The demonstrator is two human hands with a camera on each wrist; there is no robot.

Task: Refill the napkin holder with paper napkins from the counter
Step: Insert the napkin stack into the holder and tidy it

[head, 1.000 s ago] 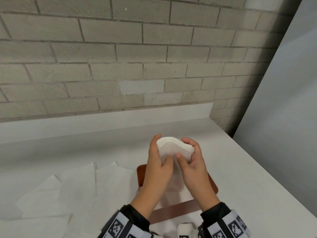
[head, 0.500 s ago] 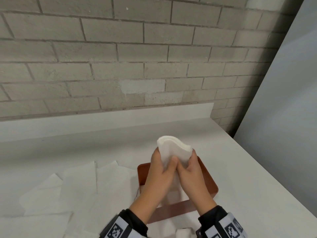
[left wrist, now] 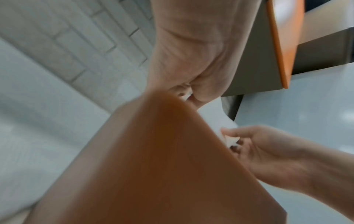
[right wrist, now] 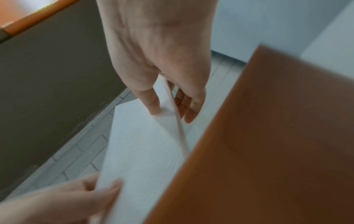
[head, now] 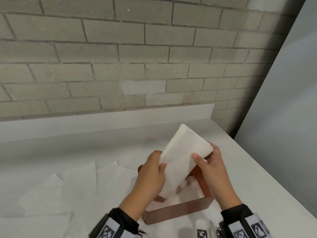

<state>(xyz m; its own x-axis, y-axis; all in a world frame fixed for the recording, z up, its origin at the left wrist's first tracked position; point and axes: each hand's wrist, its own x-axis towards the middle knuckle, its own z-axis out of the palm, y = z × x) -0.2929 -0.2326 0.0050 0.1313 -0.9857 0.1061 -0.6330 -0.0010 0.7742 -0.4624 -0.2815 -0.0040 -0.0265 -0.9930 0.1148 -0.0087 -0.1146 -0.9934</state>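
A thick stack of white paper napkins [head: 183, 155] [right wrist: 141, 145] is held tilted over the brown napkin holder [head: 178, 212] [right wrist: 268, 144], its lower end dipping inside. My left hand [head: 154, 170] grips the stack's left edge, thumb on top. On the right edge, my right hand [head: 211, 165] pinches it between thumb and fingers [right wrist: 153, 103]. In the left wrist view the holder's brown wall [left wrist: 162, 159] fills the foreground, with the right hand [left wrist: 268, 148] beyond it.
Several loose white napkins [head: 68, 186] lie spread on the white counter [head: 257, 169] left of the holder. A grey brick wall [head: 120, 57] backs the counter. The counter's right edge drops off beside a grey panel [head: 291, 100].
The stack, held upright and bent a second ago, now lies flatter and tilted, spread lengthwise between both hands. It has come lower toward the holder, and the hands have moved apart along its edges.
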